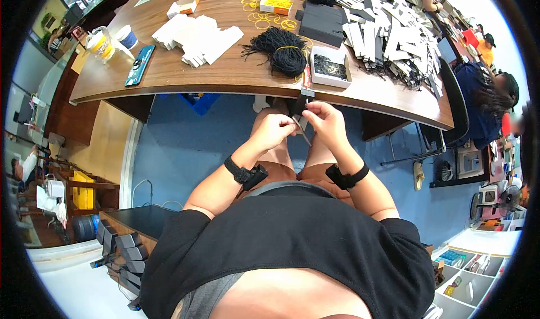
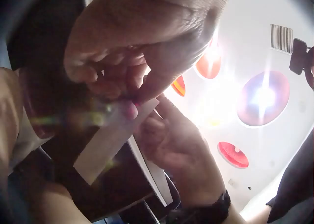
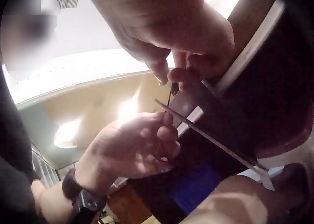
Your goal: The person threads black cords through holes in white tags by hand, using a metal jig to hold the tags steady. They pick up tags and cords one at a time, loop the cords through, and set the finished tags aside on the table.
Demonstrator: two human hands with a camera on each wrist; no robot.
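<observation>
Just below the table's front edge, the left hand (image 1: 274,130) pinches the end of a thin pale strip (image 2: 115,143), which the right wrist view shows edge-on (image 3: 216,140). Close beside it the right hand (image 1: 327,127) has thumb and fingers pinched on a small dark piece (image 3: 174,89). A thin dark cord (image 3: 169,98) runs between the fingertips of both hands in the right wrist view. How the cord meets the strip is hidden by the fingers.
On the table (image 1: 225,83) lie a black cord bundle (image 1: 288,52), an open white box of dark pieces (image 1: 330,67), stacked white strips (image 1: 197,38), a heap of tags (image 1: 388,38), yellow bands (image 1: 264,20), a phone (image 1: 139,66) and cups (image 1: 126,37).
</observation>
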